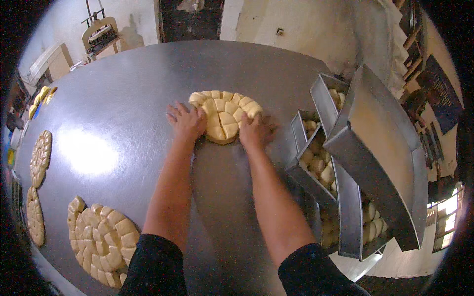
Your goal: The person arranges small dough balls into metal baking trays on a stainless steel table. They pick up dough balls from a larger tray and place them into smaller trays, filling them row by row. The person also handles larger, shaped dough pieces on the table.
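Observation:
A round slab of pale yellow dough (225, 108), cut into many wedge-like pieces, lies on a metal worktable (148, 77) in front of me. My left hand (189, 121) rests against its left side, fingers spread. On the opposite side, my right hand (255, 129) touches the slab's edge, its fingers blurred. Neither hand closes around the dough. Deep lines divide the surface, and one dark gap runs down through the near portion. The slab's underside is hidden.
Another cut dough slab (102, 240) lies at the near left, with smaller cut slabs (40, 159) along the left edge. Metal trays of dough balls (316, 162) are stacked at right under a large tilted metal tray (385, 137). A hand-operated press (99, 35) stands beyond the table.

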`<state>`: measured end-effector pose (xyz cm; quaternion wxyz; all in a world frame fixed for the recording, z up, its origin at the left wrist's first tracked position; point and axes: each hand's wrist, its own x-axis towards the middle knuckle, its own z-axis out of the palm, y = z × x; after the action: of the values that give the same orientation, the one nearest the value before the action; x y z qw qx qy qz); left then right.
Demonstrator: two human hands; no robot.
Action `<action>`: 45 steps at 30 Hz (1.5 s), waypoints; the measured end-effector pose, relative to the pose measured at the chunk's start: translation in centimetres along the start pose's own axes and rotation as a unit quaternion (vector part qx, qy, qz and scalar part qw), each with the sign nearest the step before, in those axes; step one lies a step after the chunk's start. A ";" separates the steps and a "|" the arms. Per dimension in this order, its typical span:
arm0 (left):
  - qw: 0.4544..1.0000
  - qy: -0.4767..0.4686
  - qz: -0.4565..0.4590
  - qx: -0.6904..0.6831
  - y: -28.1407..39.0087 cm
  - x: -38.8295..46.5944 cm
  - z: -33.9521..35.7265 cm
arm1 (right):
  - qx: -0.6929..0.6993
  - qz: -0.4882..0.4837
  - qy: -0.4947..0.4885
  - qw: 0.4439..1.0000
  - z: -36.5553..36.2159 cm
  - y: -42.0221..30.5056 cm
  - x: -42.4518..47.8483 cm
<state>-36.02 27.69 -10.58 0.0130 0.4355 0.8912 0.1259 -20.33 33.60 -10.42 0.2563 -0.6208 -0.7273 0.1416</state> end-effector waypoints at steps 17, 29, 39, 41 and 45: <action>0.455 -0.125 -0.147 -0.869 -1.2 -27.2 -14.3 | 0.713 0.191 -0.252 0.626 -18.7 -1.2 -20.9; 0.854 0.072 -0.162 -0.489 -5.4 -42.6 -11.3 | 0.354 0.009 -0.289 0.889 -24.7 19.1 -31.4; 0.952 0.157 -0.001 -0.264 -2.8 -23.9 -9.8 | -0.112 -0.128 -0.109 0.979 -32.7 30.7 -31.8; 0.969 0.154 -0.005 -0.194 -0.4 -17.5 -5.5 | -0.180 -0.119 -0.111 0.970 -32.6 31.1 -31.9; 0.961 0.150 0.025 -0.232 5.4 -7.7 2.2 | -0.201 -0.094 -0.153 0.963 -33.5 31.8 -32.2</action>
<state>-26.76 25.33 -12.08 -0.0229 0.4187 0.8181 0.3935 27.57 4.47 -5.65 0.0238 -0.5591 -0.8265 0.0607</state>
